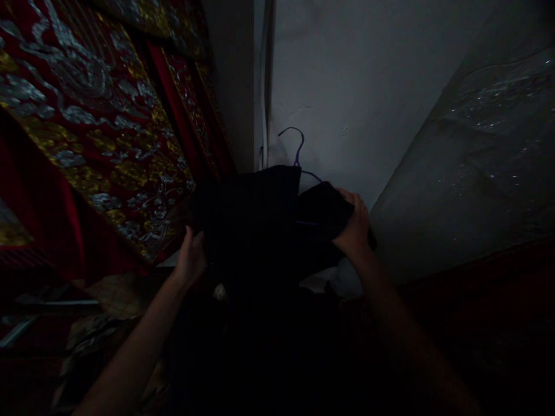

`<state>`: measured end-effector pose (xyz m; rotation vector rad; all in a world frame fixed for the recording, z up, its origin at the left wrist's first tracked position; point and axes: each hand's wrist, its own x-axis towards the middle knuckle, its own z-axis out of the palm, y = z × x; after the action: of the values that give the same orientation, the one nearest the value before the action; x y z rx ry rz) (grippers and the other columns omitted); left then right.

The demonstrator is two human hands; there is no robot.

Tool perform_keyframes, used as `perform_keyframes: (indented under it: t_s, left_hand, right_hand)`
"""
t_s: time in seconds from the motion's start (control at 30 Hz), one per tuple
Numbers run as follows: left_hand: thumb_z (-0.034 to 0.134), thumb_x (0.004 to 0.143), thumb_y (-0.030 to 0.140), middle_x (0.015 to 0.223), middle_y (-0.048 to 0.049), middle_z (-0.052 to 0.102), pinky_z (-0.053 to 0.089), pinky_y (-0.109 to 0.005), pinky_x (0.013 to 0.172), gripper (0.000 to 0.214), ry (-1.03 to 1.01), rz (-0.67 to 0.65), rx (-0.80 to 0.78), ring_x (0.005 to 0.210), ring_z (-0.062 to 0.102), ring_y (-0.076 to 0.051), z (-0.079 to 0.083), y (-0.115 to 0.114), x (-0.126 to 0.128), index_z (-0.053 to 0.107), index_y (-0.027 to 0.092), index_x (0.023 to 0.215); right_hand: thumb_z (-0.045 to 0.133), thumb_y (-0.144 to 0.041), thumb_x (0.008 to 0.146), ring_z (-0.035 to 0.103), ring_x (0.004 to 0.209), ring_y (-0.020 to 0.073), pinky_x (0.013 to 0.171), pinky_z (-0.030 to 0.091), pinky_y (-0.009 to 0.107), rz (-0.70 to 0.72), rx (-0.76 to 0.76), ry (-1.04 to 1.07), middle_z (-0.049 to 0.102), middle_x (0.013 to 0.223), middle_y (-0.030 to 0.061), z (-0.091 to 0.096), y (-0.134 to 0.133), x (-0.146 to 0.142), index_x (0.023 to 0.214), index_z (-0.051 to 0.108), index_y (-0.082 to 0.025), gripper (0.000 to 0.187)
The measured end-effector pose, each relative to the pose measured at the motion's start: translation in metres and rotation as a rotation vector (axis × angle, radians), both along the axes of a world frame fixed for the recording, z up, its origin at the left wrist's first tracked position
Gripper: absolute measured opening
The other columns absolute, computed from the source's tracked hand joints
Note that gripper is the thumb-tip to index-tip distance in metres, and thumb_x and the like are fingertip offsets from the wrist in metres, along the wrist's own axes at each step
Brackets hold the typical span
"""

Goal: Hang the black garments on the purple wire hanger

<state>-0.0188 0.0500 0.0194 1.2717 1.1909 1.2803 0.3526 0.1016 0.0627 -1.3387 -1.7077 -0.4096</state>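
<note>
Bare forearms reaching up to a dark garment on a purple hanger

Right hand wrapped over the cloth at the garment's right shoulder, fingers folded down on a raised flap. Left hand at the opposite edge, thumb up, fingertips lost in black cloth: too dark to tell a firm grip from a loose touch. Dark garment between the two hands, in front of the pale wall, lower part fading into shadow.

Purple hanger partly covered: hook bare above the cloth, a short length of sloping arm showing just beneath, a thin bar glimpsed through the gap beside the right hand. Hook bearing on something or free: impossible to tell in such dimness.

Probably best to keep an even pull on both sides, so as not to twist the hook. Lay the cloth flat along each sloping arm before loosening either hand, by feel more than by sight in such poor light. Center the neck opening under the hook, then smooth the raised flap. Go gently: thin plastic or wire, likely to flex under a lopsided tug. Keep loose folds clear of the embroidered red cloth near the left hand, with metallic thread likely to snag, and of the clear sheeting beyond the right
</note>
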Motion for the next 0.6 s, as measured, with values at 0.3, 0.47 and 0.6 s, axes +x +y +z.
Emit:
perform_keyframes:
  t_s: [0.3,0.47,0.6]
  left_hand:
    - [0.082,0.076,0.028,0.129,-0.0084,0.069,0.043,-0.041,0.113,0.047,-0.426,0.348,-0.202,0.126,0.060,-0.026,-0.054,-0.023,0.043,0.066,0.022,0.119]
    - [0.073,0.081,0.022,0.099,-0.0088,0.078,0.055,-0.041,0.097,0.022,-0.587,0.430,-0.396,0.099,0.074,-0.025,-0.075,-0.043,0.055,0.070,0.017,0.102]
    - [0.075,0.077,0.024,0.085,-0.0085,0.077,0.059,-0.039,0.086,0.022,-0.628,0.375,-0.446,0.085,0.075,-0.025,-0.093,-0.054,0.063,0.070,0.014,0.097]
  right_hand:
    - [0.066,-0.018,0.062,0.045,0.126,0.0389,0.103,0.039,0.055,0.261,-0.079,-0.130,0.047,0.138,0.0178,0.024,-0.033,-0.035,0.147,0.040,-0.018,0.089]
    - [0.062,-0.031,0.080,0.055,0.113,0.0289,0.097,0.044,0.045,0.350,0.025,0.399,0.059,0.120,0.0125,-0.039,-0.063,-0.060,0.118,0.057,-0.020,0.040]
    - [0.049,-0.059,0.091,0.056,0.066,0.0176,0.065,0.044,0.030,0.319,-0.503,0.835,0.057,0.069,0.0009,-0.114,-0.070,-0.113,0.080,0.057,-0.021,0.041]
